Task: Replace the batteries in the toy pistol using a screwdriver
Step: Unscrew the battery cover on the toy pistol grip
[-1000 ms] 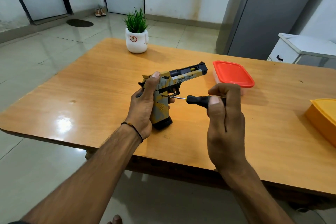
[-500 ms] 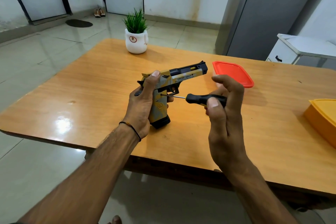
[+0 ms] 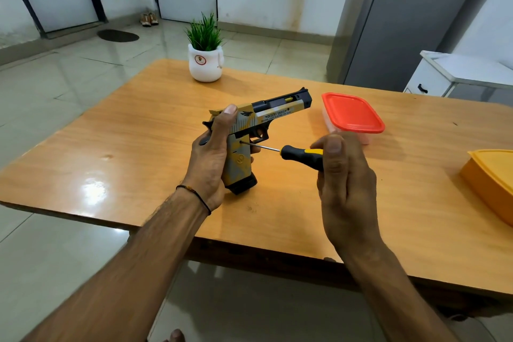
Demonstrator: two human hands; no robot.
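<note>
Our left hand (image 3: 211, 158) wraps the mottled yellow-and-grey plastic grip of the toy pistol (image 3: 277, 112), stood butt-down on the glossy wooden worktop (image 3: 138, 147), while our right hand (image 3: 347, 183) pinches the black-and-yellow screwdriver (image 3: 301, 154), its slim steel tip against the grip's side.

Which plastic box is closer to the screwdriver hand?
The red-lidded box, just beyond the right hand gripping the screwdriver; the orange box sits farther right, cut off by the frame.

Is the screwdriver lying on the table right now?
No, the right hand holds the screwdriver with its tip against the grip of the toy pistol.
</note>
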